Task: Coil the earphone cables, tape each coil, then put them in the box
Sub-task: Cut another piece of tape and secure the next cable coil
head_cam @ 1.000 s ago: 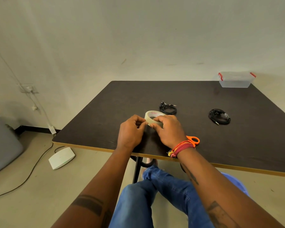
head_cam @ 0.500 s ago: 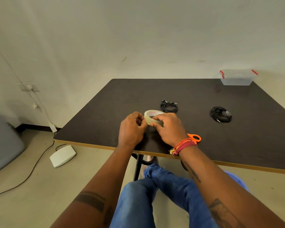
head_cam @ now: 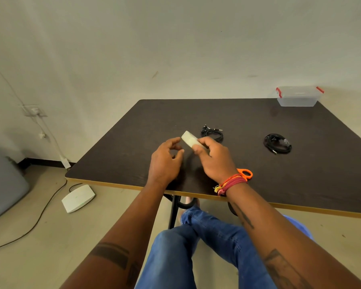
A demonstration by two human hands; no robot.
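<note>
My right hand [head_cam: 214, 158] grips a roll of clear tape [head_cam: 189, 138], lifted off the dark table [head_cam: 133, 142] and turned on edge. My left hand [head_cam: 165, 159] hovers just left of the roll, fingers curled and apart, touching nothing. Just behind my right hand lies a coiled black earphone cable [head_cam: 212, 133] with its plug sticking out. A second black coil [head_cam: 277, 143] rests further right. The clear plastic box [head_cam: 298, 98] with red clips stands lidded at the table's far right corner.
Orange-handled scissors [head_cam: 245, 173] lie on the table behind my right wrist. Left of the table, on the floor, are a white device [head_cam: 78, 198] with a cable and a grey bin [head_cam: 2, 180]. My legs are under the table's near edge.
The tape roll was flat on the table under both hands; my right hand has lifted and tilted it on edge. My left hand has let go and opened.
</note>
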